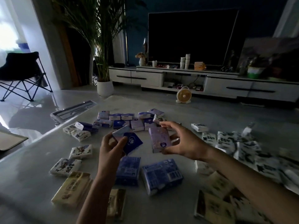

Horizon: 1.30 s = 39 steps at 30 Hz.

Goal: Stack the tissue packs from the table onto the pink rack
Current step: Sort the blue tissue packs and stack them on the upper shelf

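Observation:
Above the middle of the table, my left hand (111, 147) grips two small tissue packs, a dark blue pack (131, 142) under a pale pink one (120, 131). My right hand (181, 143) holds a lilac tissue pack (160, 139) upright between thumb and fingers. Several more packs lie flat on the grey table (29, 172): a blue and purple row (127, 121) at the far side, white packs (66, 166) at the left, cream packs (72, 189) at the front, two large blue packs (162, 175) below my hands. No pink rack is in view.
A heap of black-and-white packs (242, 147) covers the table's right side. A grey metal frame (72, 110) lies at the far left corner. Beyond the table are a small fan (184, 95), a potted palm (105, 88), a TV cabinet (210, 83) and a folding chair (22, 75).

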Tool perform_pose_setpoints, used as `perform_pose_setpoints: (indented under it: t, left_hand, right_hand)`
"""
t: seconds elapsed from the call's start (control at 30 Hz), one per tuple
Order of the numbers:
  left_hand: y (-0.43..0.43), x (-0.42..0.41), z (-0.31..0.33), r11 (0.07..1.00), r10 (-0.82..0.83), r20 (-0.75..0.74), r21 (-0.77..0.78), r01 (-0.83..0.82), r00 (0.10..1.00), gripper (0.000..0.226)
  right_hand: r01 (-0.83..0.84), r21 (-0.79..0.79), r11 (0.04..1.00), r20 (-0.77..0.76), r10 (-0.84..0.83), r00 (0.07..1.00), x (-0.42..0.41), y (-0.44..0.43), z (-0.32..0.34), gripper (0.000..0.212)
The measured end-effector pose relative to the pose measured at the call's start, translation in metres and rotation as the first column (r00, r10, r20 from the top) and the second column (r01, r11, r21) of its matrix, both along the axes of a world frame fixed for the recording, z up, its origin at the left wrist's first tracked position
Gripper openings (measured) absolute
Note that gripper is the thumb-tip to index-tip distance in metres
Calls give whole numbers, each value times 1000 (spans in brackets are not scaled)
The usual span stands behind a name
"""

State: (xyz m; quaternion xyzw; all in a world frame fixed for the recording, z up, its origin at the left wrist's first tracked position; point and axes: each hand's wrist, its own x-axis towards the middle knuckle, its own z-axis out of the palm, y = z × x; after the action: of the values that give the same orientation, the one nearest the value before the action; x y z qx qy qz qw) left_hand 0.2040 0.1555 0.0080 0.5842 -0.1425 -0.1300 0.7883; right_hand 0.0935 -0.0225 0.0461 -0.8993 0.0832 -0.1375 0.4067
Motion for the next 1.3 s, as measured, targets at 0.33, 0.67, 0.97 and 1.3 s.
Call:
perform_pose_setpoints:
  t: [0.33, 0.67, 0.97, 1.3]
  left_hand:
    - [-19, -137, 14, 922, -380, 151, 137, 361, 913, 35]
    - [-104, -270, 75, 770, -638, 265, 210, 603, 723, 96]
    - [-210, -329, 112, 757, -650, 435, 301, 579, 624, 46]
    - [-305, -346, 135, 647, -762, 437, 523, 554, 477, 39]
  right_hand:
    - [102, -133, 986, 17, -101, 995, -167, -8, 40, 79]
    - [310, -173, 935, 80, -300, 951, -345, -39, 75, 69]
    - [548, -42, 835, 149, -538, 830, -432, -112, 104, 71]
    - [609, -193, 769, 89, -604, 792, -434, -205, 134, 65]
